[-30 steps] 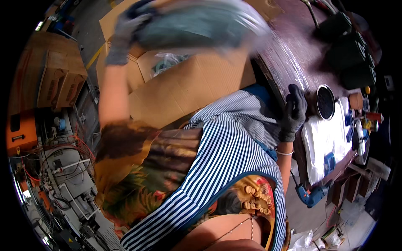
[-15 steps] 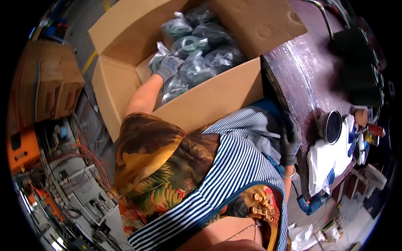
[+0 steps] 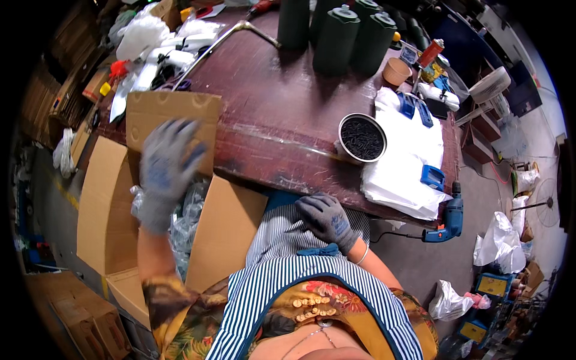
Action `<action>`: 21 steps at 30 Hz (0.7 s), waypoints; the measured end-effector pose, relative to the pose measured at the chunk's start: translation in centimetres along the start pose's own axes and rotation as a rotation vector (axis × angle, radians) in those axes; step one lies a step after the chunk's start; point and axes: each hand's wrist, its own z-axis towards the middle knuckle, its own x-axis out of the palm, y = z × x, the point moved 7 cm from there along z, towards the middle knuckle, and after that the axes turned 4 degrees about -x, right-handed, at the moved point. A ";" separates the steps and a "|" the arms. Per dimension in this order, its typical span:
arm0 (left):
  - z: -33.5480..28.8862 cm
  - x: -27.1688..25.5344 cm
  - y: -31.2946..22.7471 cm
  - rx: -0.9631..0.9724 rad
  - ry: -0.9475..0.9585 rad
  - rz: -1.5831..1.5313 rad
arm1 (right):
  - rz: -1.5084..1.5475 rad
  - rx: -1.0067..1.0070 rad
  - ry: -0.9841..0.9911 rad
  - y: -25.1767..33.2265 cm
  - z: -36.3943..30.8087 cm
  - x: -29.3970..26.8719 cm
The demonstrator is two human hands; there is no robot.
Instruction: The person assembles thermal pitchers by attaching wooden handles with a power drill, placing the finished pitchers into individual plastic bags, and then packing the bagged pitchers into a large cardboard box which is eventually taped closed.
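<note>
My left hand (image 3: pixel 167 168), in a grey glove, is raised and blurred above an open cardboard box (image 3: pixel 108 198); its fingers are spread and it holds nothing. Clear plastic bags (image 3: pixel 183 216) of parts lie inside the box beneath it. My right hand (image 3: pixel 327 219), also in a grey glove, rests against my striped apron (image 3: pixel 288 270) at the near edge of the dark wooden table (image 3: pixel 282 114). Its fingers are curled and nothing is in them.
On the table stand a round metal tin of dark screws (image 3: pixel 362 138), white bags (image 3: pixel 402 162) with blue parts, dark green cylinders (image 3: pixel 336 36) and a paper cup (image 3: pixel 397 71). A blue power drill (image 3: pixel 447 219) hangs at the table's right edge. More cardboard boxes (image 3: pixel 90 318) sit lower left.
The view has swung from the box to the table. My left hand has come up out of the box, empty. My right hand stays at my apron.
</note>
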 end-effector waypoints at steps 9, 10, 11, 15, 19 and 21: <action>39.9 17.9 -16.5 0.044 -0.335 -0.096 | -0.198 0.204 -0.330 -1.6 -6.0 -13.9; 42.4 19.3 -16.0 -0.046 -0.286 -0.071 | -0.212 0.278 -0.376 -2.5 -7.8 -14.6; 44.1 20.8 -15.9 -0.128 -0.184 -0.099 | -0.227 0.379 -0.377 -2.8 -9.3 -15.9; 44.1 24.3 -19.7 -0.098 -0.054 -0.182 | -0.191 0.697 -0.627 -5.4 -17.2 -17.2; 37.7 17.3 -17.7 0.462 0.014 -0.415 | -0.268 0.888 -0.753 -8.1 -26.0 -17.6; 31.0 16.7 -10.6 0.372 0.289 -0.802 | -0.243 1.028 -0.998 -10.2 -27.3 -19.5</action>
